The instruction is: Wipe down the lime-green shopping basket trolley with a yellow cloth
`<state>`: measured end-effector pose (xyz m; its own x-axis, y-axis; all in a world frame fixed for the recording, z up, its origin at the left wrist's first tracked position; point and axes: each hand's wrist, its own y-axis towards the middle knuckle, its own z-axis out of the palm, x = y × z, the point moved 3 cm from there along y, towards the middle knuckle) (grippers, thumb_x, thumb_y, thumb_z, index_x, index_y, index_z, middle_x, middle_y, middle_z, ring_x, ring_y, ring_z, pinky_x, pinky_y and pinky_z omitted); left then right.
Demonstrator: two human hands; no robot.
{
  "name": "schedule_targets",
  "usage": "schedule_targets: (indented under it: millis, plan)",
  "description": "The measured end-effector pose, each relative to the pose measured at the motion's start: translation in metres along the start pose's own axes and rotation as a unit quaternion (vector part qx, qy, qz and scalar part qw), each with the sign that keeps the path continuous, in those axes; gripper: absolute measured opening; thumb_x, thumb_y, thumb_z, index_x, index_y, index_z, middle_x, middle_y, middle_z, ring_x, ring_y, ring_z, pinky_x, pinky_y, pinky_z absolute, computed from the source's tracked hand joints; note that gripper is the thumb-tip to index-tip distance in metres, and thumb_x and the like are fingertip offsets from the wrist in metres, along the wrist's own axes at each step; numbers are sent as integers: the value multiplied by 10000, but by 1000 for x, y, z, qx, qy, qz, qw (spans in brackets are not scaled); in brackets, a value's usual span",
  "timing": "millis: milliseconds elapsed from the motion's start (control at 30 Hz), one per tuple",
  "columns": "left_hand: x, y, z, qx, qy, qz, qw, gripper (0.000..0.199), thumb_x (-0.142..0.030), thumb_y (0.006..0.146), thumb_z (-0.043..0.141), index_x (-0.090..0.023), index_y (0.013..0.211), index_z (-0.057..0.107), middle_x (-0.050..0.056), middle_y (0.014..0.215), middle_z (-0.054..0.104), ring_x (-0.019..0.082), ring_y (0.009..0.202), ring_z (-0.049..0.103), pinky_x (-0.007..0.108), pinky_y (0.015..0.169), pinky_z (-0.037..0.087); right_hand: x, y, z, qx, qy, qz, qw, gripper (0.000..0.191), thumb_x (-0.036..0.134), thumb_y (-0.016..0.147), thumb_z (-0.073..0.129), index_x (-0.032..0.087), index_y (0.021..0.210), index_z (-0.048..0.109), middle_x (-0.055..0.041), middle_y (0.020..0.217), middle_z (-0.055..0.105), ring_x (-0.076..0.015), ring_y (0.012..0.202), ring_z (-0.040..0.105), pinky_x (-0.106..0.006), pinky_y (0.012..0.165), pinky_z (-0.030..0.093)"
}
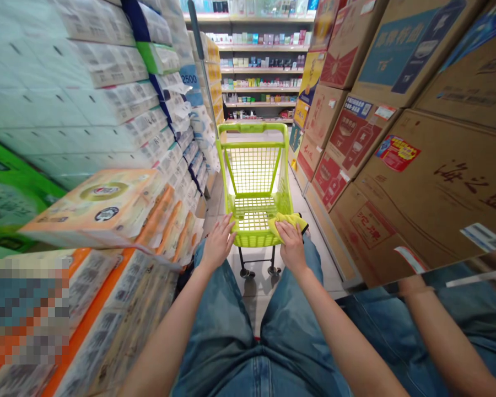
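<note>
Beside cardboard cartons [430,182], the left hand [218,242] splays on a plastic cart [252,128], the right [291,247] seemingly clutching yellow cloth [287,224].

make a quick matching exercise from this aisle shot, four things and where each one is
Things
1. yellow cloth
2. lime-green shopping cart
3. brown cardboard cartons
4. wrapped tissue packs

Places
A. stacked along the aisle's right side
B. stacked along the aisle's left side
C. on the cart's near rim, under the right hand
D. on the tiled floor, just ahead of the person

Right pairs: 1-C, 2-D, 3-A, 4-B
</note>
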<state>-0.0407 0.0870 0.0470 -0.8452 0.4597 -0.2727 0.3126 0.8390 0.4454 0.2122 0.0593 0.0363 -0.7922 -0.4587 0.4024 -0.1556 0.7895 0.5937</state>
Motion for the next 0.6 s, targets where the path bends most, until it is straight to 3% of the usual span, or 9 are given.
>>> schedule_targets:
  millis: [167, 400, 600]
  plan:
    - [-15, -17, -12, -3, 18, 21, 1000, 459, -416, 984, 406, -205, 1381, 494, 77, 1572, 374, 227, 1483, 280, 456, 1206, 269, 3, -7, -6, 3, 24, -11, 1000, 717, -7, 727, 353, 192, 1392, 531, -86, 1310, 617, -215, 1317, 469, -535, 1224, 178]
    - [-26, -43, -16, -14, 27, 3, 1000, 598, -382, 968, 438, -202, 1523, 306, 81, 1589, 335, 240, 1488, 265, 461, 1214, 243, 10, -31, -11, -21, 40, -31, 999, 711, 13, 787, 348, 235, 1453, 462, -71, 1354, 593, -215, 1348, 455, -552, 1222, 179]
    - [-41, -61, -22, -8, 15, 30, 999, 544, -347, 972, 443, -247, 1500, 358, 45, 1582, 356, 222, 1486, 271, 435, 1203, 277, 9, -44, -20, -50, 56, -15, 997, 625, 28, 852, 349, 255, 1413, 508, -66, 1313, 618, -219, 1315, 489, -569, 1212, 204]
